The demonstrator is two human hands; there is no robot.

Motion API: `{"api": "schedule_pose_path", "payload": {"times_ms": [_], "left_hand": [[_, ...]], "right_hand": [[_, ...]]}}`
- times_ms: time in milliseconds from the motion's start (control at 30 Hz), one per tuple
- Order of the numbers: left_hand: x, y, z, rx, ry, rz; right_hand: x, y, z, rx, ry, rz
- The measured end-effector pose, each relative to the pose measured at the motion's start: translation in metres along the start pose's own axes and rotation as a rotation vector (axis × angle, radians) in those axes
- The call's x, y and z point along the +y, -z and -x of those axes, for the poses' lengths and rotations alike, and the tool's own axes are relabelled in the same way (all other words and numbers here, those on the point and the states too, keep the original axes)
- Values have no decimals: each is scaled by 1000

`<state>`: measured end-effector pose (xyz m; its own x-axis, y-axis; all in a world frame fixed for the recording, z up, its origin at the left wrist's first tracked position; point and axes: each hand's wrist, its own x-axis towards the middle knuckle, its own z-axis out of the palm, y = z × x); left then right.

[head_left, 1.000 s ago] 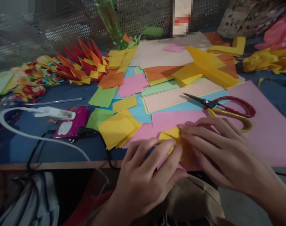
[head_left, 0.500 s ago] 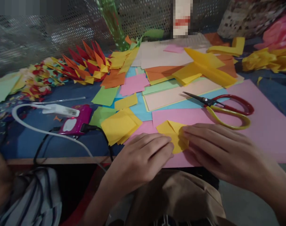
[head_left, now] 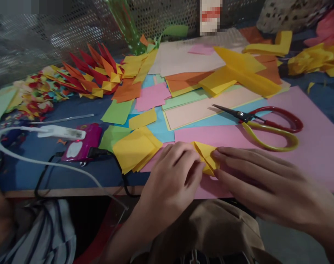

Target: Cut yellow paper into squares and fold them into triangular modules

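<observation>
Between my hands a small yellow sheet of paper [head_left: 208, 156] lies on pink paper, its corners folded in toward the middle. My left hand [head_left: 176, 179] has its fingers bent together over the paper's left side, hiding that part. From the right, the fingertips of my right hand [head_left: 255, 183] press on its other side, thumb below and fingers above. A pile of yellow paper squares [head_left: 135, 148] lies left of my left hand. Beyond my right hand rest scissors [head_left: 245, 117] with one red and one yellow handle, blades pointing left.
A purple device [head_left: 83, 143] with white and black cables sits on the blue table at left. Behind it are a red, orange and yellow folded-paper piece [head_left: 101, 73] and a green bottle [head_left: 125, 25]. Coloured paper sheets [head_left: 189, 113] cover the middle. Someone in striped clothing [head_left: 46, 231] is at lower left.
More of the yellow paper's corners are now folded inward, leaving crossing fold lines. My left hand has shifted right and slightly up over it. The view has moved a little.
</observation>
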<state>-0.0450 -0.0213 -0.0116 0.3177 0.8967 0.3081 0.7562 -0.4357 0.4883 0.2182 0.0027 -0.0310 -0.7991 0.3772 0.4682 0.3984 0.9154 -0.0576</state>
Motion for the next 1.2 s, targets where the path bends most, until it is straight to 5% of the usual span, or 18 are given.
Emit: {"api": "schedule_pose_path", "payload": {"times_ms": [567, 800, 1200], "left_hand": [[5, -5, -1, 55, 62, 49], [-6, 2, 31, 84, -336, -262], [-6, -13, 53, 127, -449, -454]], "right_hand": [[-4, -2, 2, -3, 13, 21], [-10, -6, -2, 39, 11, 6], [-4, -1, 7, -33, -38, -29]]}}
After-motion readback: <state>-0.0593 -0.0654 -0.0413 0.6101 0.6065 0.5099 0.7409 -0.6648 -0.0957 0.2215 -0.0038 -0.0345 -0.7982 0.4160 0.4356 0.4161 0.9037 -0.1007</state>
